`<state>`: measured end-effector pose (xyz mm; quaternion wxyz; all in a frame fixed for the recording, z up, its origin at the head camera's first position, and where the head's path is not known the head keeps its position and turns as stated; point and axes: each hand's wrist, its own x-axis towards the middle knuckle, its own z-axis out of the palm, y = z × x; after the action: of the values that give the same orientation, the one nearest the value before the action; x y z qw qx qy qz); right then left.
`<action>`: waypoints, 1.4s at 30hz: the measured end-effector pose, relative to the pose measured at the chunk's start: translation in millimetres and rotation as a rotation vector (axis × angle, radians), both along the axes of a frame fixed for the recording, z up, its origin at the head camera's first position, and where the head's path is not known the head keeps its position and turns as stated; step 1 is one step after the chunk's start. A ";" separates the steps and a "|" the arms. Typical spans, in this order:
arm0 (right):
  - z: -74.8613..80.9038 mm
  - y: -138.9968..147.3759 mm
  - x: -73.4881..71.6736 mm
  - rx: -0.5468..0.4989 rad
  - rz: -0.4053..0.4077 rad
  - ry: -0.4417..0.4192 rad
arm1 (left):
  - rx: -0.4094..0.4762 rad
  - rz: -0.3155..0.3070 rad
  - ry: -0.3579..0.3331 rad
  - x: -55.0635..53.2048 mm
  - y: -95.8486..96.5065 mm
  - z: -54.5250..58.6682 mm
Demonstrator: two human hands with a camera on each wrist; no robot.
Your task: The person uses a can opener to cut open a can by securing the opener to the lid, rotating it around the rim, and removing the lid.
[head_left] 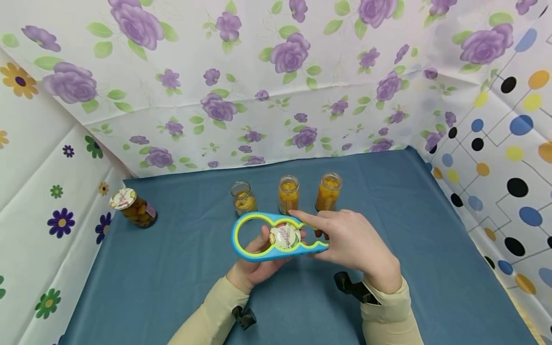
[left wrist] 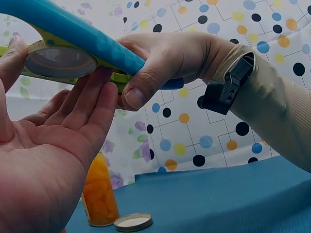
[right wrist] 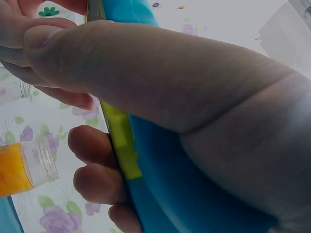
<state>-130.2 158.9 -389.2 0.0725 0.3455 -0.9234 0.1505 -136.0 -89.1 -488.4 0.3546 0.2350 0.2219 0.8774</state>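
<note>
My right hand (head_left: 355, 242) grips the handle end of a blue and yellow-green jar opener (head_left: 235, 239), its index finger stretched along the top edge. A pale printed jar lid (head_left: 285, 236) sits in the opener's middle ring. From below, my left hand (head_left: 254, 268) holds this lid, the thumb at one side and fingertips at the other. The left wrist view shows the underside of the lid (left wrist: 60, 62) between thumb and fingers, with no jar beneath it. In the right wrist view, the right thumb (right wrist: 107, 68) lies across the opener's blue handle (right wrist: 160, 165).
Behind the hands stand three uncovered jars of yellow-orange fruit: left (head_left: 245, 201), middle (head_left: 289, 194) and right (head_left: 328, 191). A lidded jar with dark contents (head_left: 140, 211) stands far left on the blue cloth (head_left: 181, 258). Another lid (left wrist: 133, 222) lies beside a fruit jar (left wrist: 99, 194).
</note>
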 end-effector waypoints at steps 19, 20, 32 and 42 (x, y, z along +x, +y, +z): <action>-1.9 2.6 -0.6 -0.009 0.021 -0.036 | 0.017 -0.012 -0.018 -0.3 3.0 -3.7; -2.0 2.5 -0.6 -0.010 0.021 -0.037 | 0.018 -0.012 -0.020 -0.2 3.0 -3.8; 0.4 1.5 0.3 -0.018 0.023 -0.074 | 0.020 -0.020 -0.035 -1.6 3.1 -2.2; 0.4 3.5 2.2 -0.019 0.013 -0.179 | -0.001 0.006 -0.042 -0.6 4.7 -3.7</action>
<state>-128.0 162.3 -388.8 -0.0081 0.3362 -0.9224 0.1900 -136.6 -84.4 -492.1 0.3565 0.2156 0.2155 0.8832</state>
